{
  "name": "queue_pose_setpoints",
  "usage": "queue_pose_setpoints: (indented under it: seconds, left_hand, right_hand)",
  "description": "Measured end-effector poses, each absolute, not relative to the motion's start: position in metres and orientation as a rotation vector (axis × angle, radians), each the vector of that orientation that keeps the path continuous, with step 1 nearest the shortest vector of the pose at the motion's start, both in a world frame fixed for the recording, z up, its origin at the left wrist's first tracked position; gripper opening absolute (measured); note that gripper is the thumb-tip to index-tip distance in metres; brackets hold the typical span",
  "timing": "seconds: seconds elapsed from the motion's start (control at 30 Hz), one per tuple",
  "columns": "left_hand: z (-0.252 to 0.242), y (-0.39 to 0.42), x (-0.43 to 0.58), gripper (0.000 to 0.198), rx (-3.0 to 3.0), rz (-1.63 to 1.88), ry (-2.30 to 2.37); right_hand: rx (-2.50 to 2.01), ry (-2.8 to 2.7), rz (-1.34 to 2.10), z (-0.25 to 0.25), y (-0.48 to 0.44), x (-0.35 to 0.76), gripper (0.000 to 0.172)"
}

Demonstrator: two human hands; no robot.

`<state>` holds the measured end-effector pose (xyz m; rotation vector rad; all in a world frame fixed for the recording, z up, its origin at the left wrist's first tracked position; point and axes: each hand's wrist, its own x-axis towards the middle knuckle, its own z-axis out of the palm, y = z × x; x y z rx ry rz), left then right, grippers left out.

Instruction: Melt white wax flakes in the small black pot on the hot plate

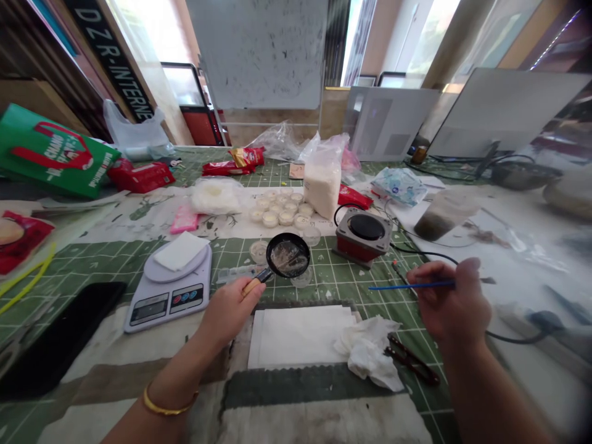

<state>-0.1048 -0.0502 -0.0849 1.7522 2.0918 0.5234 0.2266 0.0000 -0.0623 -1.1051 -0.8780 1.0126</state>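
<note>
My left hand (235, 305) is closed round the wooden handle of a small black frying pan (288, 255), lifted over the table. A clear, shiny film or liquid lies in the pan; I cannot tell which. Under and behind it are clear round lids (303, 277) and several small cups of pale, whitish content (287, 217). My right hand (451, 302) pinches a thin blue-handled brush (411, 286), its handle pointing left and what look like bristles past the knuckles. Between my hands lie white paper sheets (296, 336) and a crumpled tissue (372, 354).
A small electric hot plate (363, 234) with a black cable stands right of the pan. On the left are a kitchen scale (171, 283) and a black phone (60, 339). Brown tweezers or tongs (411, 361) lie near the tissue. A bag of white granules (322, 179) stands behind.
</note>
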Motion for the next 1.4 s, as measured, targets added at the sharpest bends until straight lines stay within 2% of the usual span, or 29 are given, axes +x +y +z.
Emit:
queue_pose_setpoints:
  seconds: [0.47, 0.7, 0.83, 1.03, 1.4]
  left_hand:
    - [-0.093, -0.056, -0.099, 0.032, 2.164, 0.374, 2.340]
    - [-0.101, -0.061, -0.101, 0.032, 2.554, 0.600, 2.290]
    - [-0.102, -0.062, -0.102, 0.029, 2.735, 0.690, 2.223]
    - [-0.101, -0.062, -0.099, 0.026, 2.858, 0.652, 2.246]
    - [-0.103, -0.057, -0.099, 0.022, 3.111, 0.938, 2.144]
  right_hand:
    - [-1.071, -0.966, 0.945, -0.061, -0.004, 0.224, 0.060]
    - [-1.021, -0.980, 0.930, -0.062, -0.005, 0.217, 0.054]
    - [-1.145, -1.224, 0.856, -0.066, -0.009, 0.211, 0.047]
    - [-1.293, -1.700, 0.787, -0.075, -0.019, 0.194, 0.021]
    - [-1.225, -1.718, 0.725, -0.081, -0.019, 0.189, 0.017]
